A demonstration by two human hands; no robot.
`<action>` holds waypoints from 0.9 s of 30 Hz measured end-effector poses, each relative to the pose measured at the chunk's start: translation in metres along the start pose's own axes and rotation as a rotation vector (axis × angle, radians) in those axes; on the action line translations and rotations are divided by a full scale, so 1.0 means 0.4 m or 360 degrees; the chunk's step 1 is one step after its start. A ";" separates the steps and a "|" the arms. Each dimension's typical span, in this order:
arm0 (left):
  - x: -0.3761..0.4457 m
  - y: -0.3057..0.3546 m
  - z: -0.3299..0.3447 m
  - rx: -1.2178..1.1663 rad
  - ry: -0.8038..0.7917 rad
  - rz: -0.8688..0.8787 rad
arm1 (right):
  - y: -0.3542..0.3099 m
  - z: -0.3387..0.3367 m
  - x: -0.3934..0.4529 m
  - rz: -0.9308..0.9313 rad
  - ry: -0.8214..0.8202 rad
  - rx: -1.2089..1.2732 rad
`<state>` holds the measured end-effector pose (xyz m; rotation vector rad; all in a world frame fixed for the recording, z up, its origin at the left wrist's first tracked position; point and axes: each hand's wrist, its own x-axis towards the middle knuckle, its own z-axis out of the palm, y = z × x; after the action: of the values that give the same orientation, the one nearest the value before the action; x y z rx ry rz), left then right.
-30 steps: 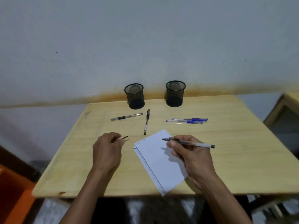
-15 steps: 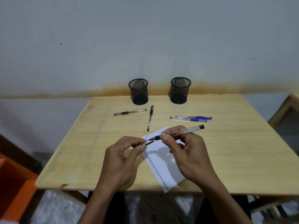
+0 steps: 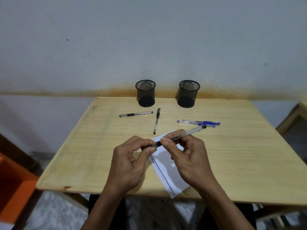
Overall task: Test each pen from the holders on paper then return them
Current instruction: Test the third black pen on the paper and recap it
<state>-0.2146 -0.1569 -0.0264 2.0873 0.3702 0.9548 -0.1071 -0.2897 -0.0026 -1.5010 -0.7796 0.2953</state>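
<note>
My right hand (image 3: pixel 187 155) grips a clear black-ink pen (image 3: pixel 187 133) by its barrel, above the white paper (image 3: pixel 167 168). My left hand (image 3: pixel 131 161) pinches the pen's cap at the tip end; the cap is mostly hidden by my fingers. Two black mesh holders (image 3: pixel 145 93) (image 3: pixel 188 93) stand empty at the table's back. Two black pens (image 3: pixel 135 114) (image 3: pixel 156 121) lie in front of the left holder. Two blue pens (image 3: pixel 199 123) lie side by side in front of the right holder.
The wooden table (image 3: pixel 249 155) stands against a pale wall. An orange box (image 3: pixel 11 185) sits on the floor at the left. Another wooden piece of furniture (image 3: pixel 294 120) shows at the right edge.
My left hand came from the table's left to the pen tip with the cap. My right hand lifted the pen off the paper and the two hands met over it.
</note>
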 end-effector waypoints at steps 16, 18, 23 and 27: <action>0.090 -0.049 -0.045 0.0263 -0.0298 -0.0043 | 0.074 -0.058 0.099 -0.1015 0.0078 -0.1760; 0.099 -0.064 -0.042 0.0231 -0.0235 -0.0083 | 0.084 -0.054 0.111 -0.0928 0.0045 -0.1759; 0.091 -0.151 -0.017 0.0494 -0.0120 -0.0397 | 0.093 -0.010 0.183 -0.0107 0.0370 -0.1330; 0.069 -0.263 0.006 0.0901 -0.0268 -0.0440 | 0.131 0.047 0.287 0.0467 0.0494 -0.1275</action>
<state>-0.1881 -0.0755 -0.0938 2.5080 0.8963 0.5405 -0.0200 -0.1986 -0.0227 -2.3557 -0.4310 -0.0583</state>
